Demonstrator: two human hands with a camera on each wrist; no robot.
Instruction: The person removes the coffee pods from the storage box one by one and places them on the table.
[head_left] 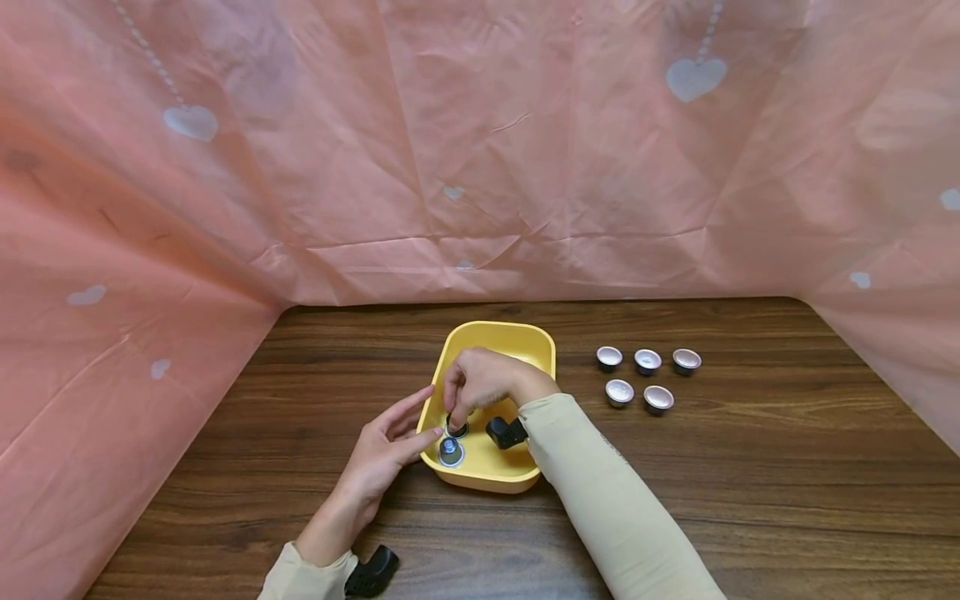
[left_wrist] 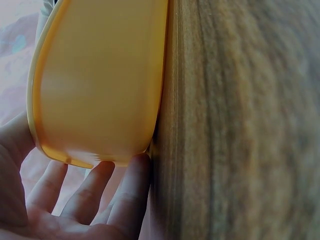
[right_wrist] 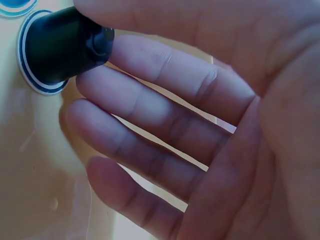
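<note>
Yellow plastic tub (head_left: 542, 348) steadied by relaxed left hand (head_left: 382, 454), fingers straight against its near-left corner. Black coffee capsule (right_wrist: 62, 46) pinched at right hand (head_left: 483, 383) fingertips, flange down on tub floor.

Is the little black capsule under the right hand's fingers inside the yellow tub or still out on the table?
Inside. The right hand pinches the black capsule against the floor of the yellow tub.

A makeshift recording booth: a wooden table (head_left: 750, 467) walled by pink heart-printed sheeting (head_left: 480, 142).
</note>
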